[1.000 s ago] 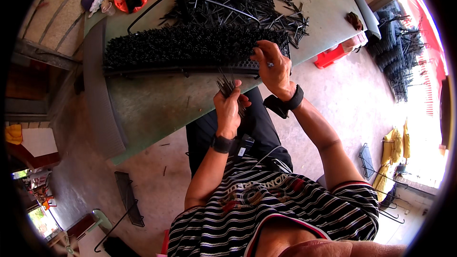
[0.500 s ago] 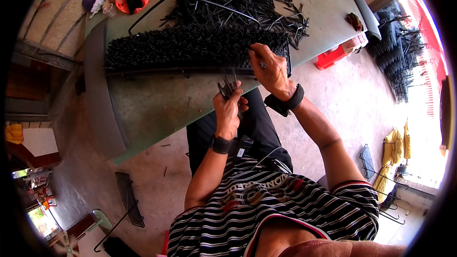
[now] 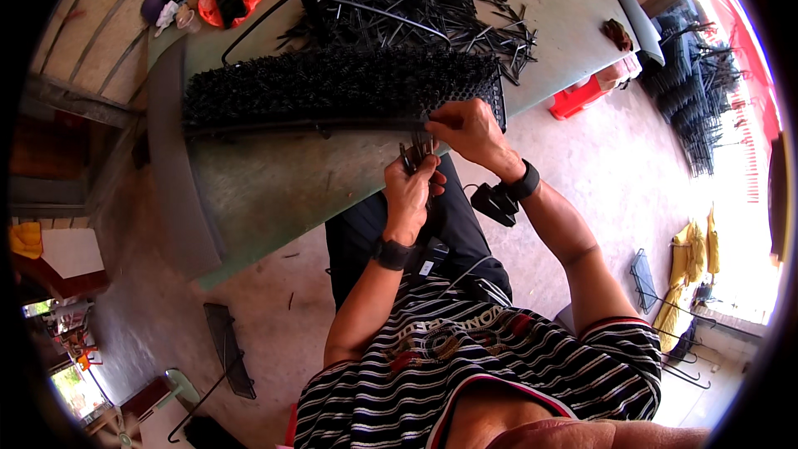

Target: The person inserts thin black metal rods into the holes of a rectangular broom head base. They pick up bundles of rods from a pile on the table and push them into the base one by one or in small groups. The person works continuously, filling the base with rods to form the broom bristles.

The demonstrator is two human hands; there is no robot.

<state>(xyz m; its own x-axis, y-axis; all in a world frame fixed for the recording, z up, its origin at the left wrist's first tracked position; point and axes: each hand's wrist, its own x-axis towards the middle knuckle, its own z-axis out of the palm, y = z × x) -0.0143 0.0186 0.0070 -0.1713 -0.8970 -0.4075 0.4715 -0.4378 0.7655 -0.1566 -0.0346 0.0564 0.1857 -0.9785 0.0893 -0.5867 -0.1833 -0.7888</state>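
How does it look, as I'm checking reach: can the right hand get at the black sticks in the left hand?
Probably yes: the right hand is close beside the upper ends of the black sticks poking from the left hand, with nothing visible in between.

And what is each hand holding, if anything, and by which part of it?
The left hand grips a bunch of thin black strips behind their far ends, which stick out. Whether the right hand holds anything cannot be told.
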